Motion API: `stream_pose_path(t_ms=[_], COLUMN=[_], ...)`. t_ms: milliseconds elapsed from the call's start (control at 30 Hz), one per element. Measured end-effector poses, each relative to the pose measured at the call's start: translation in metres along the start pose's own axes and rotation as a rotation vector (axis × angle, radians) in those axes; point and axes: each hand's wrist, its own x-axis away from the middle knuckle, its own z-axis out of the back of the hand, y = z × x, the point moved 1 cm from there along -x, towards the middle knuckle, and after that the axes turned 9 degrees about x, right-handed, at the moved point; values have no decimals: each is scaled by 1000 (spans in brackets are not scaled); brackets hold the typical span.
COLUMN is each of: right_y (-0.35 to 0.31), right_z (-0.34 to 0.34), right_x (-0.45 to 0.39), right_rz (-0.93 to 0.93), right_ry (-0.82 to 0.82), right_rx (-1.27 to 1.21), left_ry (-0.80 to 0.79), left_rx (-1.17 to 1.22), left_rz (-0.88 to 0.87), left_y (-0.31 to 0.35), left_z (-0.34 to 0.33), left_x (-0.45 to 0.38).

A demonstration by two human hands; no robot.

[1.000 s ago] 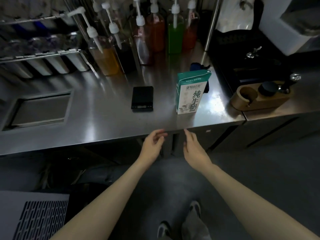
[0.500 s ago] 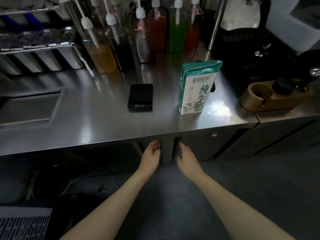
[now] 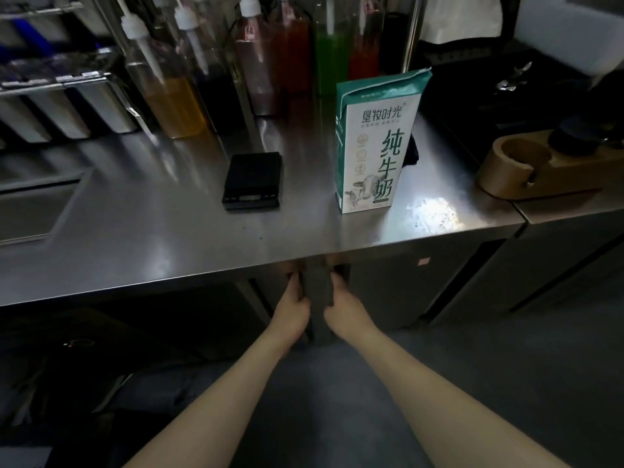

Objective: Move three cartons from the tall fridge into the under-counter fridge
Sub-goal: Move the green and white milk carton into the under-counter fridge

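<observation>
Under the near edge of the steel bench, both hands reach to the front of the under-counter fridge. The left hand and the right hand sit on either side of a dark vertical strip where 2 doors meet. The fingers of each hand curl in around a door edge beside that strip, so each grip is grasping a door edge; the fingertips are hidden in the shadow below the bench lip. Both forearms stretch forward from the near bottom of the view, bare.

On the bench, 1 milk carton stands upright, near the right front corner, white with a green top and green lettering. It is well apart from both hands, which are below bench level. Just left of the carton lies a small black digital scale, flat and not touching it. A dark object shows partly behind the carton's right side; what it is cannot be told.

Along the far side stands a row of pump bottles holding amber, dark, reddish, green and red liquids. To the far left, steel containers hang in a rail, and a recessed steel well is set into the bench at the left edge. On the right, on a neighbouring counter, a wooden tamping stand has a round hollow and a dark tamper.
</observation>
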Motion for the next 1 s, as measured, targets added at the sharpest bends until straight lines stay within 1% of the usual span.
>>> stream_pose_path(t_ms=[233,433,567,633,767,867,1000], right_y=[2,17,29,36,62,80,105], right_z=[-2,-2,-1,-1,2,9,26], right_x=[6,39,67,86,130,155,186], right_rz=[35,79,58,44,16,-43,-102], right_ry=[0,-7,-1,10,57,100,95], right_rx=[62,76,1,-32,-23,-20,-60], left_ry=[-21,-61,66,75,-61,-182,-387], left_rx=[2,-49,-73,-115,-290,-401,-506], left_rz=[-11,-33,-33,-17,115,122,152], left_y=[2,-13,-11,-10,-12,-11,-10], left_z=[1,-1,-3,-3,-12,-29,-61], left_x=[3,36,65,79,102,116,133])
